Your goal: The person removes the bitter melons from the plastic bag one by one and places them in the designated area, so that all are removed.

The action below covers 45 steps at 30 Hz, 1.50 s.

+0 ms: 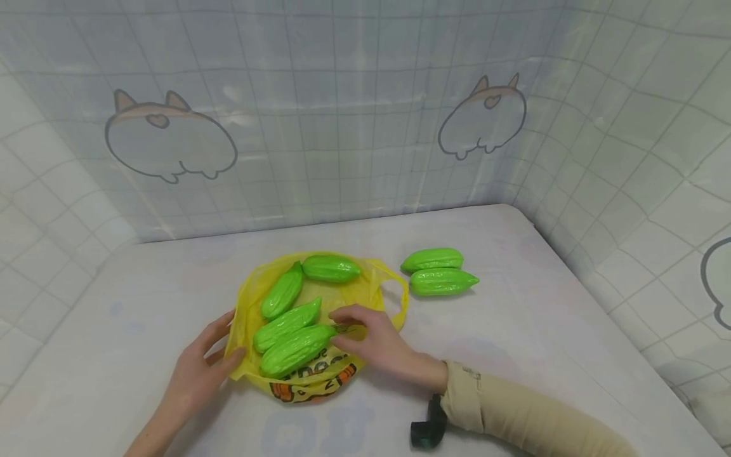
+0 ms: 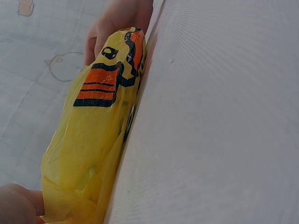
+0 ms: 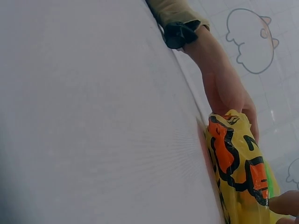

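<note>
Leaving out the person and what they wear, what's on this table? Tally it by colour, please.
Green: 6 vegetables visible, 4 in the bag and 2 lying beside it
Yellow: 1 bag
Total: 7

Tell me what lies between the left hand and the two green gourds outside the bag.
The head view shows the yellow bag, four green gourds inside, and the right hand over its opening. The left hand holds its edge.
</note>
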{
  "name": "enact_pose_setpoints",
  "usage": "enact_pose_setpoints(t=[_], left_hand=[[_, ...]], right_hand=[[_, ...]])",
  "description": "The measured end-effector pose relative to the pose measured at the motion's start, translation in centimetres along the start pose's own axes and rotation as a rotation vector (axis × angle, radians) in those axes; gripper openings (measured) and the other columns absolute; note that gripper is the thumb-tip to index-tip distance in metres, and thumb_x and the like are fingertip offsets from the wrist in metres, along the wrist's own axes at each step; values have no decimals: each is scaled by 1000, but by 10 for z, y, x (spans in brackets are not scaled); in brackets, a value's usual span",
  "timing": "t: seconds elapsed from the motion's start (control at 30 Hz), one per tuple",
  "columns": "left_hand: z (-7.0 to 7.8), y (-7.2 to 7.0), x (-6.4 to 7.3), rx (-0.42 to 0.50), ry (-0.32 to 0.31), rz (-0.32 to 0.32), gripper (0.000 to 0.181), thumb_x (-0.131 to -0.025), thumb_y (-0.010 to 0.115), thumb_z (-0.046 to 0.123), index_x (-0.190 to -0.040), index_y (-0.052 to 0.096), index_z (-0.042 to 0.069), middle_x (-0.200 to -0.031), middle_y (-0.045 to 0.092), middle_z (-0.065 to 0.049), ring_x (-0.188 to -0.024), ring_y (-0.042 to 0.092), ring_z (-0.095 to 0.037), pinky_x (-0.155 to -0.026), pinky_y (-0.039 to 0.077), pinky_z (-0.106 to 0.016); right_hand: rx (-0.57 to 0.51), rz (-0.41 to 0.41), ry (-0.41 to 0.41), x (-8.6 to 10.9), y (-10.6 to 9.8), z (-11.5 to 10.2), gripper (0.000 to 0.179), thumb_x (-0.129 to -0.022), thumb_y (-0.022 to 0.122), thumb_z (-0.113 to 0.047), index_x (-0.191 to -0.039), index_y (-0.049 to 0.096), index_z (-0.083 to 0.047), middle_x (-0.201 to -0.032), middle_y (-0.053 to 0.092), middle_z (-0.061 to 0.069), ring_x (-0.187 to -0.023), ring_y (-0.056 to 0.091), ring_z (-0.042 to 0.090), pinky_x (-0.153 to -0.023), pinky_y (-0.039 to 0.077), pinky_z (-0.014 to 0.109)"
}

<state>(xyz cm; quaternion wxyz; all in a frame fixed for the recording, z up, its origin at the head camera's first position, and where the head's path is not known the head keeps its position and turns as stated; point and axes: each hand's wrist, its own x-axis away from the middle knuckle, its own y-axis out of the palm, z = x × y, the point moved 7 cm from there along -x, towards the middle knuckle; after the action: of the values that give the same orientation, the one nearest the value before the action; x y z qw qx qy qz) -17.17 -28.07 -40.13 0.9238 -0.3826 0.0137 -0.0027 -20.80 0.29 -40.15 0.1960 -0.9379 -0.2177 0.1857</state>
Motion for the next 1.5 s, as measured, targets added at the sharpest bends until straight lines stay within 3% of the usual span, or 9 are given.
enact_pose_setpoints(t=[0.6,0.87,1.5], left_hand=[[0,0,-2,-7,0,-3,71,-97,66,24,-157,31,10,-155,38,-25,-138,41,-46,-102,51,-53],[-1,0,-1,-12,-6,-4,72,-97,67,25,-157,30,10,-155,38,-26,-138,41,-46,-102,51,-53],[-2,1,-1,-23,-35,-26,72,-98,65,28,-157,29,9,-156,37,-26,-139,40,-46,-102,51,-53]], right_hand=[[11,-37,25,-4,9,4,39,-91,74,-28,-126,67,-13,-120,70,-4,-110,65,11,-101,53,29],[15,-36,-2,-4,11,7,35,-92,73,-28,-124,69,-15,-117,71,-5,-107,65,7,-99,53,26],[36,-41,14,-3,11,9,32,-91,74,-26,-122,70,-20,-117,72,-10,-112,63,4,-105,50,27]])
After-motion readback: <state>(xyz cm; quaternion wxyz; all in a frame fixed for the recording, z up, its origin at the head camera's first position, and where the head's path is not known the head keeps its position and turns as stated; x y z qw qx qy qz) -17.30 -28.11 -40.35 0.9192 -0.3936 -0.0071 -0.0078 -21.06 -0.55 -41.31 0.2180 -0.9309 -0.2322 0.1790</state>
